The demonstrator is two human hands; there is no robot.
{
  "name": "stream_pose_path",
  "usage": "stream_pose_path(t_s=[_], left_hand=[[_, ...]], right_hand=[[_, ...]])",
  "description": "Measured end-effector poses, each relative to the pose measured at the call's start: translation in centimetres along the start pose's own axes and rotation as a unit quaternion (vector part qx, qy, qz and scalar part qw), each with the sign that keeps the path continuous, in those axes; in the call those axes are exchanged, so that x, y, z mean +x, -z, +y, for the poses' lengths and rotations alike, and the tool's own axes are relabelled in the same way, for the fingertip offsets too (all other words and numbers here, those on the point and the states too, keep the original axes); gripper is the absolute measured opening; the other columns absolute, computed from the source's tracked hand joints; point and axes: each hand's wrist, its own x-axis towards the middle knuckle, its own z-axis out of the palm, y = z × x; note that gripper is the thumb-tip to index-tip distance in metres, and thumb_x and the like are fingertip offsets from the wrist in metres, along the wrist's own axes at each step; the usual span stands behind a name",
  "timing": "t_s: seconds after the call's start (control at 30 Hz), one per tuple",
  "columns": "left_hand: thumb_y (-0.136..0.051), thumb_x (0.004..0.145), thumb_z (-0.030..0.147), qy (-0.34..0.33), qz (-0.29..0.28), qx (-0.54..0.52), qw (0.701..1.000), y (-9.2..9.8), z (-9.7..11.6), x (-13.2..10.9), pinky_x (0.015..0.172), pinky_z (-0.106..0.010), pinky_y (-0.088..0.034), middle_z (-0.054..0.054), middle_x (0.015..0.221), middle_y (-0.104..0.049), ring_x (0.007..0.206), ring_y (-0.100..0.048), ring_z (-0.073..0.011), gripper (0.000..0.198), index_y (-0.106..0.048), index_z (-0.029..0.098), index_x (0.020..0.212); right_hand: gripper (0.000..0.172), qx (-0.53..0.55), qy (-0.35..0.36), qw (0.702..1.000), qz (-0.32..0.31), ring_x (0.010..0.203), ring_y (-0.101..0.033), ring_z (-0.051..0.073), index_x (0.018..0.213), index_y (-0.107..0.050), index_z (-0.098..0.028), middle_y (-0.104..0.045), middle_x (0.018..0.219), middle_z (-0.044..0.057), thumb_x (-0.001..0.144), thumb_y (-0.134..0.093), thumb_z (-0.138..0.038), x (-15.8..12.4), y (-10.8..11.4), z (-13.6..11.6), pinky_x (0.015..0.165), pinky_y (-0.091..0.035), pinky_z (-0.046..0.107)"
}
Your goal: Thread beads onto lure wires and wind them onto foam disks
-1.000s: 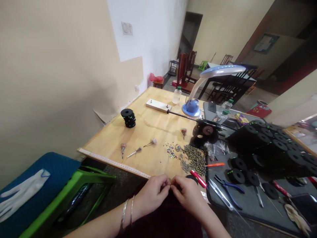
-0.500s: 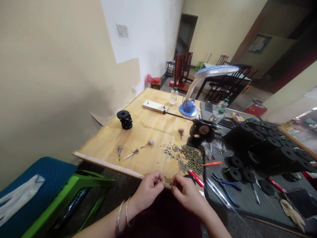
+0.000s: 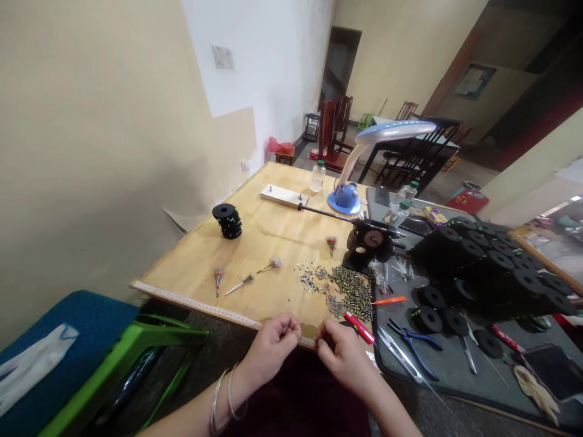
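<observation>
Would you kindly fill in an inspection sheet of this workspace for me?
Surface: pale wooden table, dark grey rectangular mat at right.
Job's things: small yellow-and-black pieces piled beside tiny multicoloured beads.
Clutter: blue-handled metal pliers and black cylindrical spools on the mat.
Hands: left hand and right hand apart, both curled; anything held is too small to tell.
Cables: none clearly seen.
Surroundings: green plastic stool, blue cushion and white glove at left.
</observation>
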Motion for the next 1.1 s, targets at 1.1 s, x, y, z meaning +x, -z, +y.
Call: stream_pose_path(t_s=[1.1], left_hand=[[-0.053, 0.067, 0.025, 0.001, -0.008, -0.014, 1.0, -1.0, -0.4, 0.5, 0.055, -0.023, -0.031, 0.006, 0.057, -0.041, 0.056, -0.037, -0.0116, 0.01, -0.049, 0.018, 0.062]], right_hand=[[0.016, 0.018, 0.016, 0.999, 0.04, 0.046, -0.043, 0.011, 0.074, -0.061, -0.017, -0.048, 0.052, -0.004, 0.083, -0.051, -0.025, 0.1, -0.3, 1.3, 0.047, -0.029, 0.022]])
